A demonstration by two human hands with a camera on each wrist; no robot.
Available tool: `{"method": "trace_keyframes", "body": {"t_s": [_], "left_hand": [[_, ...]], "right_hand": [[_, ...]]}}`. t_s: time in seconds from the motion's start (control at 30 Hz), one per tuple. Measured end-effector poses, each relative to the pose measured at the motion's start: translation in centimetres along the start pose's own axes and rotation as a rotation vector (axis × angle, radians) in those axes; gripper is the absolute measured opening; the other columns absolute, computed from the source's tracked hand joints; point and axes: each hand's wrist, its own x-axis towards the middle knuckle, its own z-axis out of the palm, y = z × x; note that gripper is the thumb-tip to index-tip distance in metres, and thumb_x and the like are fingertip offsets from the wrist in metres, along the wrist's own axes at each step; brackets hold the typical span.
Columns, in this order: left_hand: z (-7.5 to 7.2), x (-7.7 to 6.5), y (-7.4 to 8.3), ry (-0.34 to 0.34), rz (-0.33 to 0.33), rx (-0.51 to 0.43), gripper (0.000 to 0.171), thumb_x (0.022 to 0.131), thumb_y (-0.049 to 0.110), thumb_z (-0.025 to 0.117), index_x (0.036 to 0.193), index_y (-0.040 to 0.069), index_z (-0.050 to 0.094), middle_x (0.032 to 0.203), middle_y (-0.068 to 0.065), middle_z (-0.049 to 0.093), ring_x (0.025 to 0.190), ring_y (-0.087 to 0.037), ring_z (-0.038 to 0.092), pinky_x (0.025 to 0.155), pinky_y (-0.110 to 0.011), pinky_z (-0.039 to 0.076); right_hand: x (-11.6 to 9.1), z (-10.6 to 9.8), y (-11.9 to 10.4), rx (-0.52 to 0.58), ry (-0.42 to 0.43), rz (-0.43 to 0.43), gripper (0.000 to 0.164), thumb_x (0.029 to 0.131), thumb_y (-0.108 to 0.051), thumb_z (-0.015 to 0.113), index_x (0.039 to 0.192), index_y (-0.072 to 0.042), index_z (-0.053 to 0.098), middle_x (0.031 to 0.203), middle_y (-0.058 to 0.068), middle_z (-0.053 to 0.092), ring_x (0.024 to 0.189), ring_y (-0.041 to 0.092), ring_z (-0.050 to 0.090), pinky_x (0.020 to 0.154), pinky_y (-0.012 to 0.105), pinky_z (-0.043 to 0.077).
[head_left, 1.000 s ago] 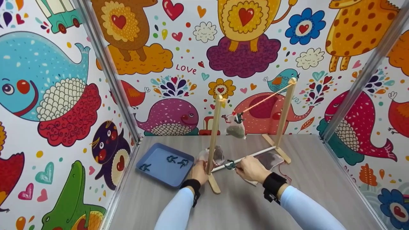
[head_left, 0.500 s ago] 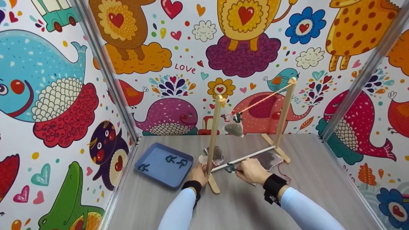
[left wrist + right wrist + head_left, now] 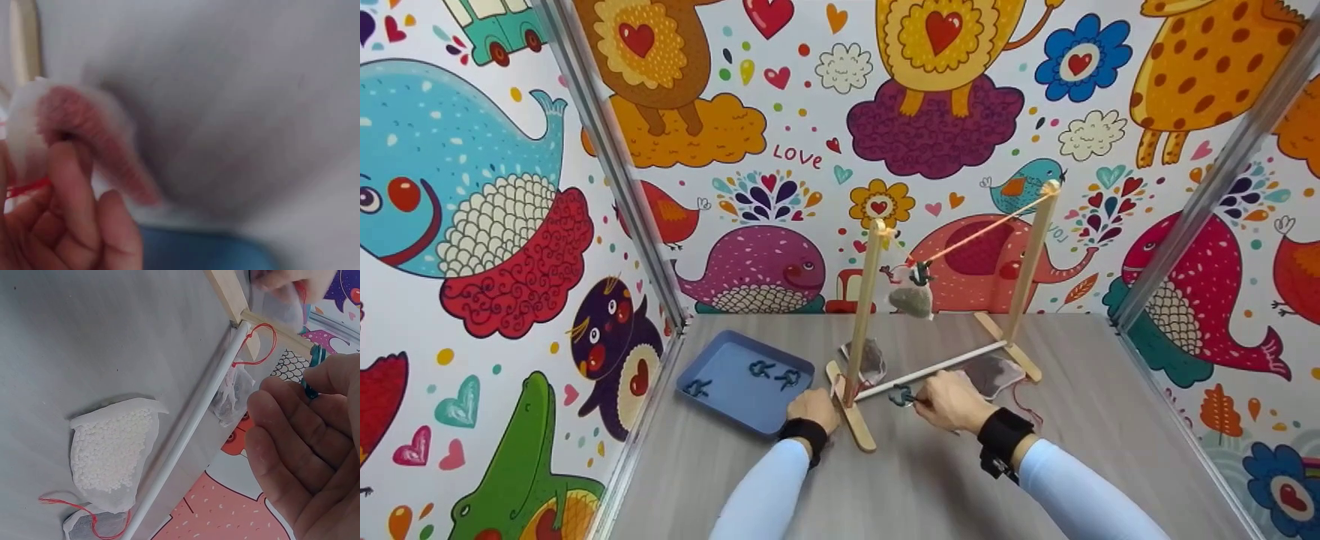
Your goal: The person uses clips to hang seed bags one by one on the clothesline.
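Note:
My left hand (image 3: 813, 411) is just left of the rack's left wooden post (image 3: 865, 322). In the blurred left wrist view its curled fingers grip a white mesh drawstring bag (image 3: 98, 140) with reddish contents and a red string. My right hand (image 3: 952, 401) is in front of the white bar (image 3: 930, 370), pinching a dark green clip (image 3: 318, 354) between thumb and index finger. On the orange cord (image 3: 982, 229) between the post tops hangs a grey-green-filled bag (image 3: 911, 301), held by another green clip (image 3: 919, 273).
A blue tray (image 3: 718, 397) with several green clips lies at left. Behind the bar are a dark-filled bag (image 3: 990, 375) and another bag (image 3: 870, 361). In the right wrist view, a white-bead bag (image 3: 109, 453) lies on the table. Patterned walls enclose the table.
My left hand has moved left and slightly nearer, away from the left post, with the reddish bag. My right hand has stayed almost in place with the clip.

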Motion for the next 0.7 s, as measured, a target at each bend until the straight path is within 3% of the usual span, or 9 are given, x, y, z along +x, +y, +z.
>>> {"method": "trace_keyframes", "body": {"t_s": [0.13, 0.3, 0.47, 0.57, 0.7], "left_hand": [[-3.2, 1.1, 0.4, 0.068, 0.058, -0.006, 0.024, 0.094, 0.026, 0.086, 0.086, 0.005, 0.080, 0.087, -0.019, 0.081, 0.079, -0.039, 0.079, 0.073, -0.057, 0.065], [-9.7, 3.1, 1.5, 0.116, 0.047, -0.073, 0.020, 0.097, 0.026, 0.083, 0.084, 0.010, 0.079, 0.087, -0.015, 0.082, 0.080, -0.037, 0.078, 0.076, -0.055, 0.064], [-15.5, 5.0, 3.1, 0.270, 0.137, -0.232, 0.012, 0.096, 0.013, 0.075, 0.087, 0.007, 0.081, 0.093, -0.019, 0.085, 0.086, -0.044, 0.081, 0.079, -0.059, 0.064], [-18.4, 5.3, 4.2, 0.343, 0.210, -0.311, 0.014, 0.098, 0.014, 0.074, 0.087, 0.006, 0.079, 0.091, -0.019, 0.085, 0.084, -0.044, 0.081, 0.076, -0.059, 0.063], [-21.3, 4.3, 6.0, 0.405, 0.308, -0.368, 0.026, 0.098, 0.019, 0.073, 0.075, 0.007, 0.069, 0.077, -0.017, 0.079, 0.073, -0.041, 0.076, 0.066, -0.057, 0.058]], "right_hand": [[-0.3, 0.1, 0.1, 0.007, -0.004, 0.007, 0.035, 0.094, -0.012, 0.081, 0.063, -0.018, 0.066, 0.056, -0.016, 0.048, 0.055, -0.006, 0.031, 0.053, 0.015, 0.021], [-0.6, 0.2, 0.5, -0.014, 0.010, 0.018, 0.036, 0.092, -0.013, 0.082, 0.062, -0.019, 0.063, 0.056, -0.018, 0.046, 0.054, -0.007, 0.030, 0.052, 0.016, 0.021], [-0.2, -0.8, 0.4, 0.037, 0.005, 0.028, 0.040, 0.094, -0.011, 0.080, 0.060, -0.017, 0.059, 0.057, -0.019, 0.038, 0.055, -0.005, 0.029, 0.053, 0.017, 0.022], [0.6, -2.2, 0.2, 0.066, 0.015, 0.033, 0.037, 0.095, -0.011, 0.078, 0.062, -0.015, 0.062, 0.058, -0.017, 0.041, 0.055, -0.003, 0.030, 0.053, 0.017, 0.023], [1.9, -4.6, -0.2, 0.083, 0.020, 0.037, 0.034, 0.097, -0.011, 0.076, 0.066, -0.014, 0.065, 0.059, -0.013, 0.047, 0.054, -0.002, 0.033, 0.052, 0.018, 0.026]]}}
